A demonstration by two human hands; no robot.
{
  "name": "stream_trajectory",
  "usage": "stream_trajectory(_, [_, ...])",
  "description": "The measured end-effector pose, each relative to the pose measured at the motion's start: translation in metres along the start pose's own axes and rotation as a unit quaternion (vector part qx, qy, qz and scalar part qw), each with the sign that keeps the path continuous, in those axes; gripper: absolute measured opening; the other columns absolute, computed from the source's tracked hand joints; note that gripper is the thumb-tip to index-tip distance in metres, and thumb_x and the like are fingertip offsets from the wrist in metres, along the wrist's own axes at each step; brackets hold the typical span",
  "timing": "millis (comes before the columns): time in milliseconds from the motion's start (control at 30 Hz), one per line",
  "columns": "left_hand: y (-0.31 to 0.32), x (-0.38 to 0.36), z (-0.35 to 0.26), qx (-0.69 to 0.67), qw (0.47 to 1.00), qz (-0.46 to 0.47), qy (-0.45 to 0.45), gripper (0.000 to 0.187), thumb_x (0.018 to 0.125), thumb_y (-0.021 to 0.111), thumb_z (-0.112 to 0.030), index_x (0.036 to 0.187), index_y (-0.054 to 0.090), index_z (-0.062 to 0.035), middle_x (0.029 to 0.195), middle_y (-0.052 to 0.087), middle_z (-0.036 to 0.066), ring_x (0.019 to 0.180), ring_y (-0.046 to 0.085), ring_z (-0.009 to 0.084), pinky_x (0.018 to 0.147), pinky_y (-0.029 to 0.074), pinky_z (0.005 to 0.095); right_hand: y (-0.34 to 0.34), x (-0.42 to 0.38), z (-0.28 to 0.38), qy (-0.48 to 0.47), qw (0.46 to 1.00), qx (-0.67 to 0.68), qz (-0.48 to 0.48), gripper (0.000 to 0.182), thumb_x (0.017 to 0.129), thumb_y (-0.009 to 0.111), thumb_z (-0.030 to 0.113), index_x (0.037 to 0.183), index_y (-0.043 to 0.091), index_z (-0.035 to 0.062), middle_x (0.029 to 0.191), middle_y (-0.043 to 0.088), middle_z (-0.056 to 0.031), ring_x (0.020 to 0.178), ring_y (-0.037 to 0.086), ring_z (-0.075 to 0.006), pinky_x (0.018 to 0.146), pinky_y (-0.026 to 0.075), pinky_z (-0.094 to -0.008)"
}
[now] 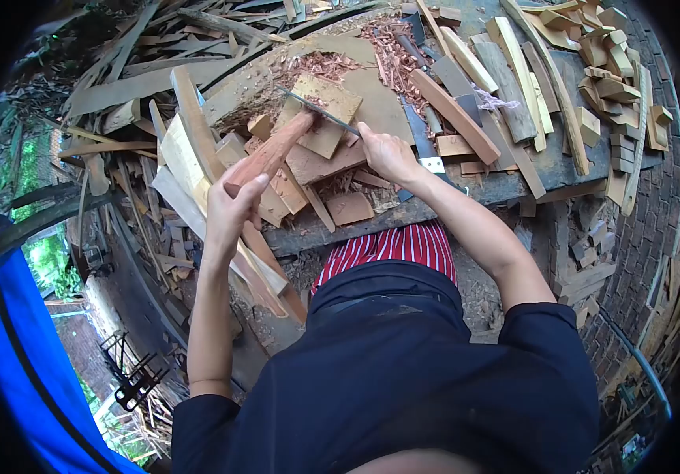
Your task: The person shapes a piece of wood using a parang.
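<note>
My left hand (233,207) is wrapped around the near end of a reddish, roughly shaped piece of wood (273,148). The far end of that wood rests over a pale square wooden block (338,118). In my right hand (387,152) is a knife with a long, thin, dark blade (320,109); its handle is hidden in my fist. The blade lies across the far end of the reddish wood, pointing up and to the left. Beneath the pale block sits a flat reddish board (320,164).
Reddish shavings (387,59) cover parts of the workbench (474,186). Long wooden strips and a reddish bar (454,117) lie on the right, with stacked small blocks (608,51) beyond. Scrap planks (190,118) pile up at left, above a blue tarp (16,347).
</note>
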State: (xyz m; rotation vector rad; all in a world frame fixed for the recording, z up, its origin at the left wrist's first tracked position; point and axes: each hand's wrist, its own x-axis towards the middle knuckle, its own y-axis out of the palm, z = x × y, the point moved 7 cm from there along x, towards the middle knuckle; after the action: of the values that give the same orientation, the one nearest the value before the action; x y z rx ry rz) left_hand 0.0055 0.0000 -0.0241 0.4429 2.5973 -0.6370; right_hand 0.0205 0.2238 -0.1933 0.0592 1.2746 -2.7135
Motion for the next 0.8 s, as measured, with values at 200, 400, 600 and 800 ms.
stream_trajectory(200, [0.024, -0.008, 0.042, -0.387, 0.902, 0.12, -0.148, 0.059, 0.098, 0.032, -0.047, 0.122, 0.043, 0.0055, 0.085, 0.059, 0.016, 0.059, 0.054, 0.015, 0.047, 0.053, 0.0263, 0.007, 0.0, -0.002, 0.003, 1.0, 0.017, -0.009, 0.023, 0.094, 0.04, 0.02, 0.111, 0.045, 0.0054, 0.074, 0.064, -0.0229, 0.069, 0.063, -0.0441, 0.061, 0.049, -0.0571])
stream_trajectory(400, [0.042, -0.01, 0.056, -0.582, 0.77, 0.133, -0.223, 0.05, 0.098, 0.026, -0.032, 0.132, 0.03, 0.005, 0.103, 0.049, 0.021, 0.071, 0.05, 0.0211, 0.044, 0.05, 0.0263, -0.024, -0.011, 0.032, -0.018, 0.999, 0.003, -0.034, 0.022, 0.096, 0.044, 0.026, 0.105, 0.043, 0.0064, 0.07, 0.063, -0.0221, 0.065, 0.063, -0.043, 0.056, 0.049, -0.0548])
stream_trajectory(600, [0.032, -0.009, 0.071, -0.553, 0.797, 0.123, -0.208, 0.045, 0.099, 0.025, -0.036, 0.119, 0.036, 0.0033, 0.086, 0.048, 0.014, 0.053, 0.045, 0.0136, 0.033, 0.036, 0.0203, -0.015, -0.027, 0.089, -0.088, 0.996, -0.013, 0.02, 0.026, 0.085, 0.045, 0.011, 0.109, 0.045, 0.0015, 0.064, 0.064, -0.016, 0.057, 0.065, -0.0332, 0.048, 0.051, -0.0471])
stream_trajectory(800, [0.02, -0.009, 0.082, -0.448, 0.856, 0.093, -0.239, 0.044, 0.099, 0.028, -0.039, 0.101, 0.048, 0.001, 0.081, 0.049, 0.013, 0.045, 0.04, 0.0109, 0.027, 0.027, 0.0204, -0.03, -0.062, 0.139, -0.182, 0.983, -0.002, 0.04, 0.037, 0.081, 0.05, 0.009, 0.117, 0.048, 0.001, 0.062, 0.064, -0.0142, 0.056, 0.065, -0.0316, 0.046, 0.05, -0.044])
